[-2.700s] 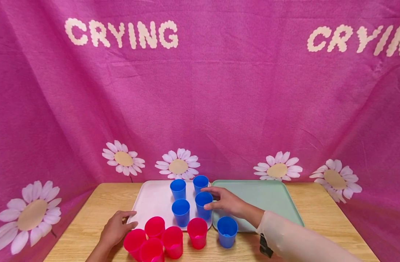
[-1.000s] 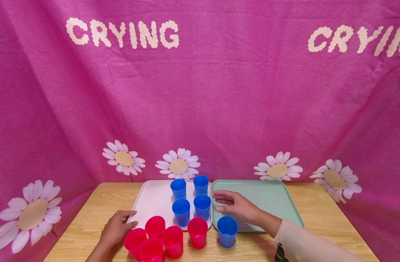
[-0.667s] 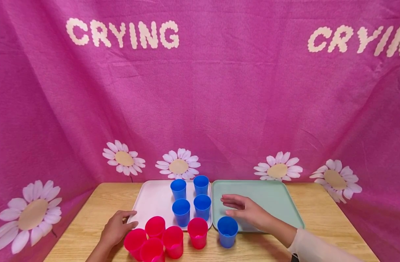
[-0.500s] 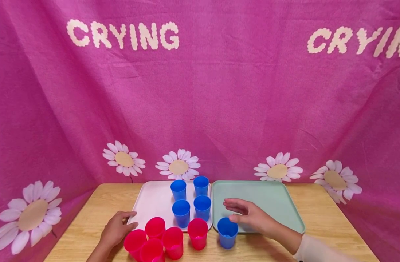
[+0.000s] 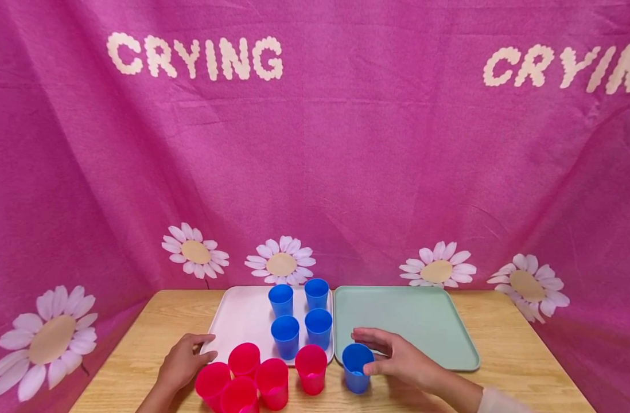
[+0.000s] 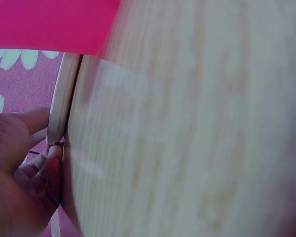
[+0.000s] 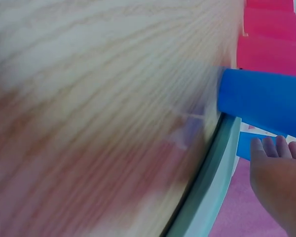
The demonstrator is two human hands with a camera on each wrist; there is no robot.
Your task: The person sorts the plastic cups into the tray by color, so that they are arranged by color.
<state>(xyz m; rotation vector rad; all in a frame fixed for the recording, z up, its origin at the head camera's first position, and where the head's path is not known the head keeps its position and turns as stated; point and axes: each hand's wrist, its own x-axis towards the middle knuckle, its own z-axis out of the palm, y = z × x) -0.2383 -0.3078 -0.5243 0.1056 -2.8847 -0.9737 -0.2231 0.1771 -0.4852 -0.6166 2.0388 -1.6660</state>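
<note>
At the front left corner of the white tray [image 5: 232,321], my left hand [image 5: 183,361] holds the rim; in the left wrist view thumb and fingers [image 6: 50,170] meet at the tray's edge [image 6: 66,96]. My right hand [image 5: 405,358] reaches toward a lone blue cup [image 5: 357,370] standing upright on the table before the green tray. Its fingers extend behind the cup and its thumb overlaps the cup's right side. The right wrist view has the fingers [image 7: 269,148] straight beside the blue cup [image 7: 264,101]. Several other blue cups [image 5: 285,338] stand on the white tray.
Several red cups [image 5: 272,384] cluster on the table in front of the white tray, one red cup [image 5: 311,370] slightly apart. The green tray [image 5: 397,312] adjoins the white one on the right. A pink cloth with daisies [image 5: 315,172] hangs behind the wooden table [image 5: 521,355].
My right hand has let go of a blue cup on the white tray and moved right and nearer to the lone blue cup. The left hand has stayed put.
</note>
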